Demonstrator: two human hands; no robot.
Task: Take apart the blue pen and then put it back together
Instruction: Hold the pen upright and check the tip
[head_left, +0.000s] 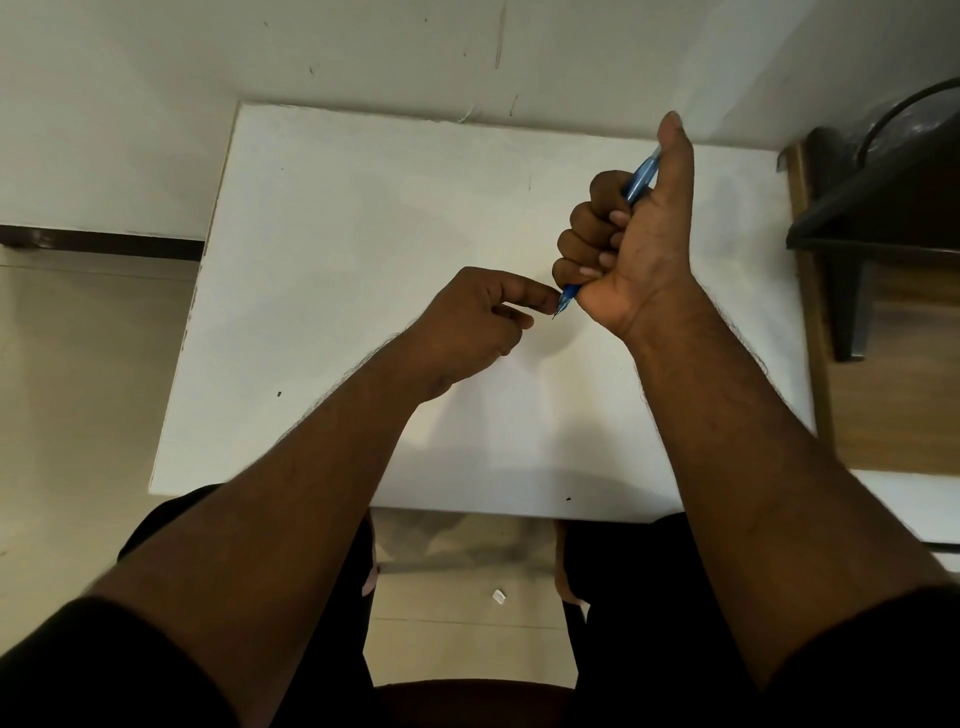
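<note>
My right hand (631, 234) is closed in a fist around the blue pen (641, 179), held above the white table (363, 218). The pen's upper end sticks out beside my raised thumb. Its tip end pokes out below my fist at lower left, with the dark point showing. My left hand (478, 322) is just left of that tip, and its thumb and forefinger pinch at the pen's front end. The middle of the pen is hidden inside my fist.
A dark chair or stand (878, 223) sits on a wooden surface to the right of the table. A small white scrap (498, 596) lies on the tiled floor under the table's near edge. A wall runs behind the table.
</note>
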